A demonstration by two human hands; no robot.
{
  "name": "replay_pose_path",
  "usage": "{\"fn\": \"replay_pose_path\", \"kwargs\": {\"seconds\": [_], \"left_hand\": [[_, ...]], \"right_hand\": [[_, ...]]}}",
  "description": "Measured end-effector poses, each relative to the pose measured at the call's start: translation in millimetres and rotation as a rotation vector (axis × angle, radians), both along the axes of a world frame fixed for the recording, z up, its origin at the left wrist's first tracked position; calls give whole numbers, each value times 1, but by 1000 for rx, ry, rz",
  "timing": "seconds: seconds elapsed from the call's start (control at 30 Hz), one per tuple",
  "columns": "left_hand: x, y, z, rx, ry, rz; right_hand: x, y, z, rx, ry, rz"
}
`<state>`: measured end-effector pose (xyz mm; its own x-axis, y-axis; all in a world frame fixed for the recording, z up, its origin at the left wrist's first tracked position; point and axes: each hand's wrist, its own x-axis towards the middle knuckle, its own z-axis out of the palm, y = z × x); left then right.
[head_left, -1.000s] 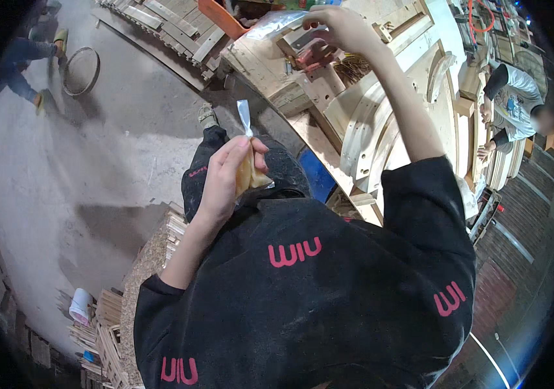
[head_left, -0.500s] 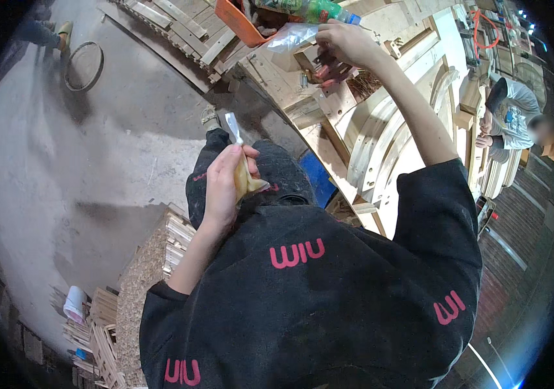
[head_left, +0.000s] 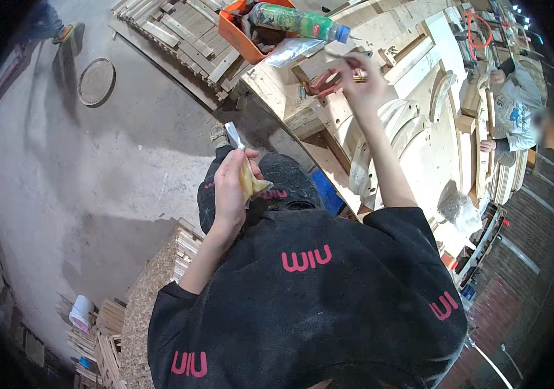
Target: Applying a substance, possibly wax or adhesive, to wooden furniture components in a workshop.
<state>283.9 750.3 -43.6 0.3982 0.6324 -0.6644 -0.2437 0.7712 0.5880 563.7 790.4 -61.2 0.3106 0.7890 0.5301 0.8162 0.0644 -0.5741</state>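
Woodworking shop, concrete floor (head_left: 141, 191) left, wooden workbench (head_left: 269, 81) upper right. Twisted-neck plastic pouch (head_left: 255, 185), pale yellow filling, sits in front of the torso, off the bench. Left hand (head_left: 230, 185) is wrapped round it; white twisted end pokes out above the fist, bulk hangs below. Long axis slants upper left to lower right. Right hand (head_left: 364, 84) is up and right of the pouch, well apart, over the bench; fingers curled, motion-blurred, can't tell if it holds anything. Just left of those fingers: red tool-like object (head_left: 324, 83), kind unclear. Farther out: clear plastic bag (head_left: 293, 52), blue-capped green bottle (head_left: 290, 21), orange bin (head_left: 236, 39); curved wooden parts (head_left: 380, 142) right of the forearm; co-worker (head_left: 517, 110) at far right. Versus half a second ago: right hand lower, nearer the body, red object less covered; bottle shows fuller; crumpled clear plastic (head_left: 459, 211) now visible by the right sleeve; left grip about the same.
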Motion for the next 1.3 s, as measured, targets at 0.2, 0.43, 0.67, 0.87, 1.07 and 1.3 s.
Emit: {"fn": "replay_pose_path", "kwargs": {"seconds": [0.2,0.43,0.67,0.87,1.07,1.3], "left_hand": [[6,-11,1,59,5,-13],[7,-22,7,31,15,-31],[12,-39,1,21,-97,-13],[33,-56,7,130,-44,-112],[67,-79,15,129,-3,-262],[122,-99,17,571,19,-490]], "right_hand": [[-13,-14,-5,73,12,-270],[-15,-22,0,38,-152,-229],[-6,-51,-8,-173,459,-241],[-1,-107,20,122,1451,-54],[8,-184,42,287,1839,200],[24,-249,49,487,1730,-88]]}}
